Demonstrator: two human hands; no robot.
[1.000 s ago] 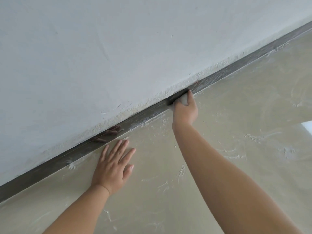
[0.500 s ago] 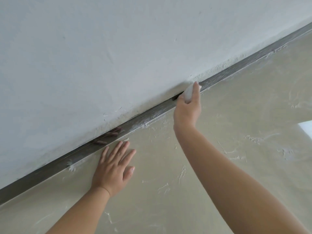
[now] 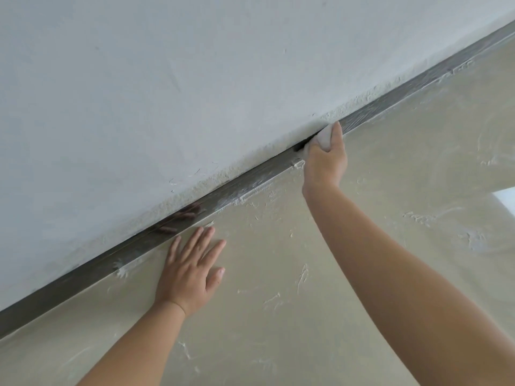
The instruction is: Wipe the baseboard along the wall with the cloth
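Observation:
A dark grey baseboard (image 3: 245,179) runs diagonally from lower left to upper right, between the white wall and the beige floor. My right hand (image 3: 324,160) grips a small white cloth (image 3: 324,137) and presses it against the baseboard near the middle of its length. Most of the cloth is hidden inside my fingers. My left hand (image 3: 189,271) lies flat on the floor with its fingers spread, just below the baseboard and to the left of the right hand. The glossy board shows a reflection of the left fingers.
The white wall (image 3: 167,79) has rough plaster along its bottom edge. White plaster smears and flecks dot the beige floor (image 3: 390,162). A bright patch (image 3: 505,200) sits on the floor at the right edge.
My right hand has slid the cloth up and to the right along the baseboard. My left hand has stayed flat on the floor.

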